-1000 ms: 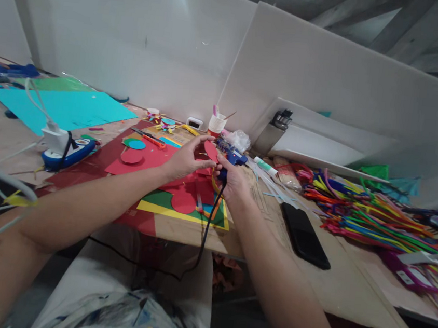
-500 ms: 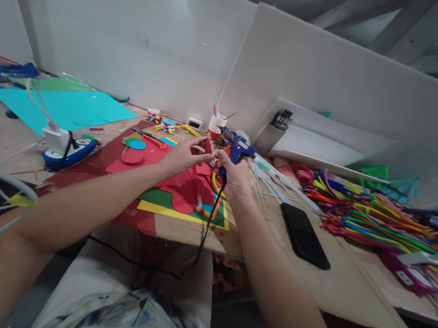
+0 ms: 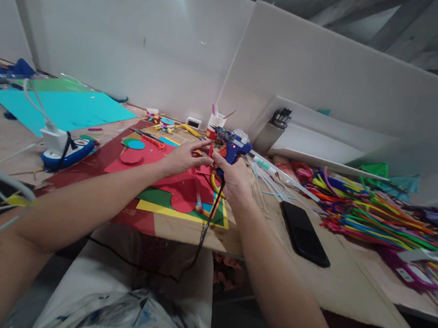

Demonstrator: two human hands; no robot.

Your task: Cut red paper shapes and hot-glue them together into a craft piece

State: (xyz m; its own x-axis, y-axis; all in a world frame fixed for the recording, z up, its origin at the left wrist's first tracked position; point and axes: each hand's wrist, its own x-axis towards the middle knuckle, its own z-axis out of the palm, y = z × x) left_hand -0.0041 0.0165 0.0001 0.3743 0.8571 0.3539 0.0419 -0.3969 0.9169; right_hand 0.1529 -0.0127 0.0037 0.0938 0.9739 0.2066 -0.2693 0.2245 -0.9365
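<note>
My right hand (image 3: 234,175) is closed around the handle of a blue hot glue gun (image 3: 240,146), whose small red light is on and whose black cord (image 3: 210,218) hangs down over the table edge. Close to the gun, my left hand (image 3: 186,158) pinches a small red paper piece (image 3: 210,148) between its fingertips. The fingertips of both hands nearly meet at this piece; whether they touch is hard to see. Below them lie red paper sheets (image 3: 158,170), over green and yellow sheets (image 3: 167,210). A blue paper circle (image 3: 136,145) rests on the red paper to the left.
Orange-handled scissors (image 3: 154,141) lie behind the left hand. A paper cup (image 3: 216,124) with tools stands at the back, beside a bottle (image 3: 271,132). To the right are a black phone (image 3: 304,233) and colourful pipe cleaners (image 3: 370,216). A power strip (image 3: 67,153) sits left.
My left fingers have shifted slightly around the red paper piece, which now looks narrower and more upright. The glue gun stays in my right hand, almost unmoved.
</note>
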